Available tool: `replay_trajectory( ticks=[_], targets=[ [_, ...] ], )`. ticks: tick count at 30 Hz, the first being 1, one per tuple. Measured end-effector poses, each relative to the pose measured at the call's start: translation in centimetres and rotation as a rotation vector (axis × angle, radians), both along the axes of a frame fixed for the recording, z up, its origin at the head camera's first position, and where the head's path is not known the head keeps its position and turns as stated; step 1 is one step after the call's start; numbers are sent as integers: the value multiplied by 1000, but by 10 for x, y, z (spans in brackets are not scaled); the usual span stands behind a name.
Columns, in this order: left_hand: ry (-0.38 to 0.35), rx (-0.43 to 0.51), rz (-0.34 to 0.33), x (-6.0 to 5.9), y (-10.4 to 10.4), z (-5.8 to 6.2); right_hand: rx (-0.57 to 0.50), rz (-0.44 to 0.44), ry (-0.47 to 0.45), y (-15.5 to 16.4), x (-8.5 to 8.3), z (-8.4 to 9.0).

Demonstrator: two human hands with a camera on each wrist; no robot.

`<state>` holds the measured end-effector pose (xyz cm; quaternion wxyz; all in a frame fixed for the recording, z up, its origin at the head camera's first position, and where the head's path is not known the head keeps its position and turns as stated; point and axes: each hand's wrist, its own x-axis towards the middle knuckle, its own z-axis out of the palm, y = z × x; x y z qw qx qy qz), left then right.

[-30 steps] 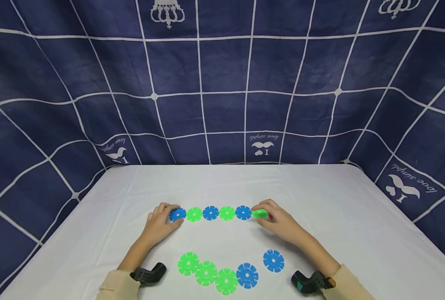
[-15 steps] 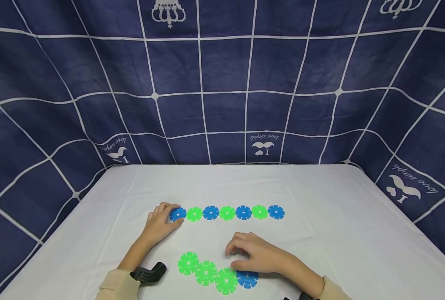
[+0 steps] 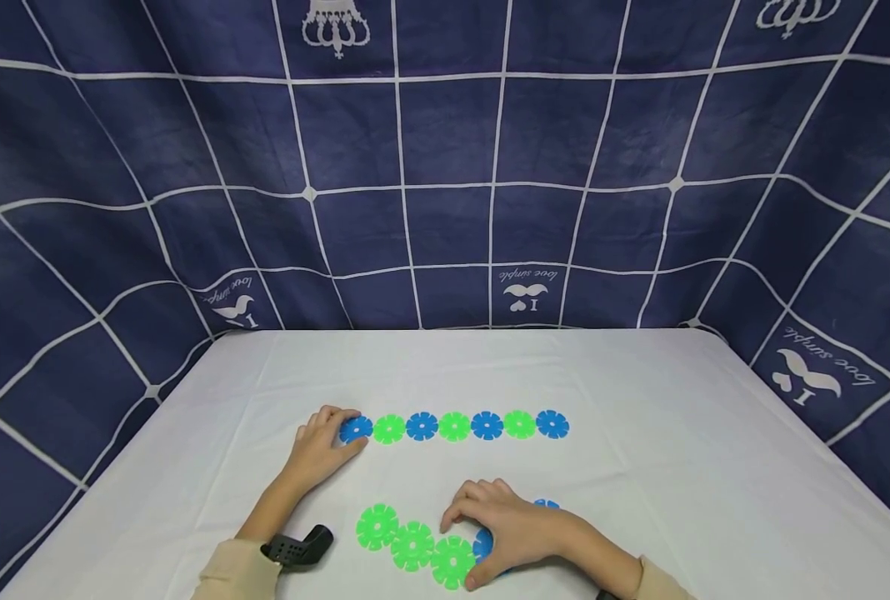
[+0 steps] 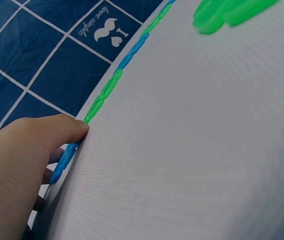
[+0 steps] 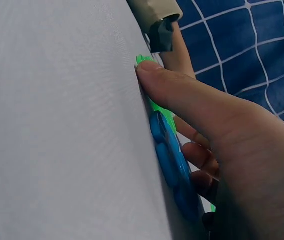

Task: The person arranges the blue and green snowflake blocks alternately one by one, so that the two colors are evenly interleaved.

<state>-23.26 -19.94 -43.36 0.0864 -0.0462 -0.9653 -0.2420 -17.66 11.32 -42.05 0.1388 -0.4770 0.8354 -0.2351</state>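
Across the middle of the table, blue and green plastic snowflake discs lie edge to edge in a row. The left hand (image 3: 317, 446) holds the blue disc (image 3: 357, 430) at the row's left end, thumb on the near edge and fingers on the far side. The right hand (image 3: 516, 529) reaches over the nearer discs, its thumb and curled fingers spanning a green disc (image 3: 451, 563). In the right wrist view the thumb tip is right at that green disc (image 5: 143, 58). A blue disc (image 3: 482, 544) sits partly hidden under the right hand.
Two more green discs (image 3: 377, 527) lie left of the right hand, overlapping. Another blue disc (image 3: 546, 503) shows only its edge behind the right wrist. The white-covered table (image 3: 445, 367) meets a dark blue checked curtain (image 3: 445, 225) at the back.
The right hand has left the row's right end, uncovering a blue disc there, and come down to the nearer discs, thumb lowered to a green one. The left hand has stayed put.
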Motion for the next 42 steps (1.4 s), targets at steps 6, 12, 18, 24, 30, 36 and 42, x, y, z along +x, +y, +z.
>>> replay_trajectory(
  ticks=[6,12,18,24,30,36,42],
  targets=[
    [13,3,1,0,-1,0,-4,-8,-28,-2,0,0],
    [5,-10,9,1,-1,-2,-32,-25,-77,-2,2,0],
    [-1,-8,18,1,0,-3,-90,-52,-208,-1,1,2],
    [2,13,14,-1,1,-2,-168,-62,-283,0,-2,3],
    [2,15,8,0,0,-2,-217,-70,-315,0,-3,2],
    [-3,16,4,1,0,-1,-263,-92,-403,1,-5,4],
    [6,10,1,1,-1,-1,-309,-79,-499,3,-9,6]
  ],
)
